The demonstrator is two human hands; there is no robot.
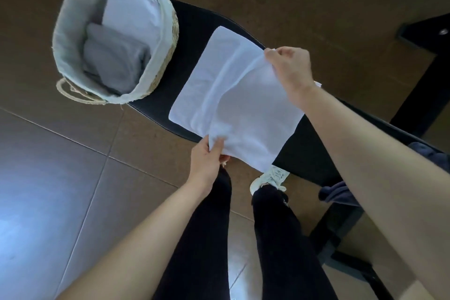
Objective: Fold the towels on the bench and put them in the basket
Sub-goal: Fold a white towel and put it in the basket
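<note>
A white towel (229,95) lies spread on the black padded bench (192,24), its near half lifted and partly folded over. My left hand (207,161) pinches the towel's near corner at the bench's front edge. My right hand (289,68) grips the far right corner, raised above the bench. A woven basket (168,39) with a pale cloth liner stands on the bench's left end. Inside it lie a folded white towel (131,7) and a folded grey towel (114,61).
A dark blue cloth (338,192) hangs over the bench at the right, partly hidden by my right forearm. The bench's black metal frame (345,246) reaches the brown tiled floor. My legs in black trousers and a white shoe (270,178) stand close to the bench.
</note>
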